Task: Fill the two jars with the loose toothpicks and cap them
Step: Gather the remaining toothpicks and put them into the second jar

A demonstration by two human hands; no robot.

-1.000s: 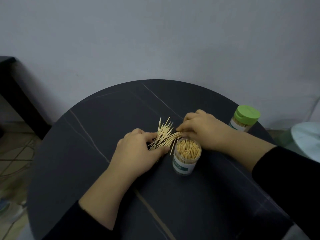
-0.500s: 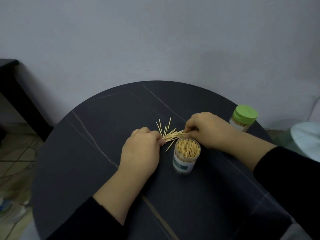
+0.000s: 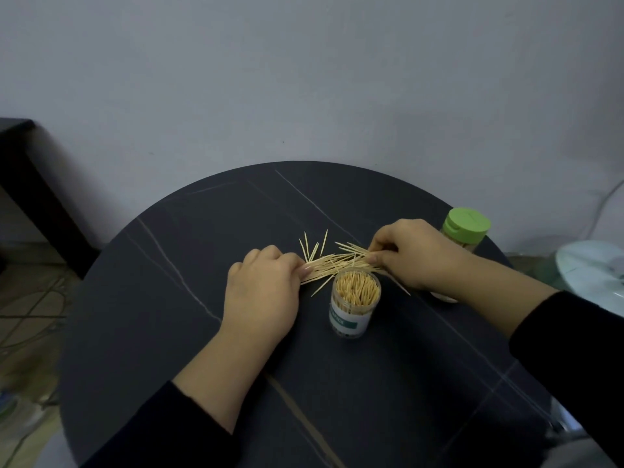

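Observation:
A bundle of loose toothpicks (image 3: 332, 265) lies on the dark round table (image 3: 169, 298), just behind an uncapped clear jar (image 3: 353, 307) packed with toothpicks. My left hand (image 3: 263, 292) pinches the bundle's left end. At the right end my right hand (image 3: 415, 255) has its fingers curled around the sticks. A few stray toothpicks (image 3: 312, 246) point away behind the bundle. A second jar with a green cap (image 3: 466, 228) stands at the table's right edge, behind my right hand.
A grey wall rises close behind the table. Dark furniture (image 3: 23, 170) stands at the left, with cables on the floor (image 3: 30, 312). A pale round object (image 3: 594, 275) sits off the table's right side.
The bundle has turned from fanned and upright to lying sideways between both hands. My hands have drawn apart along it, each holding one end.

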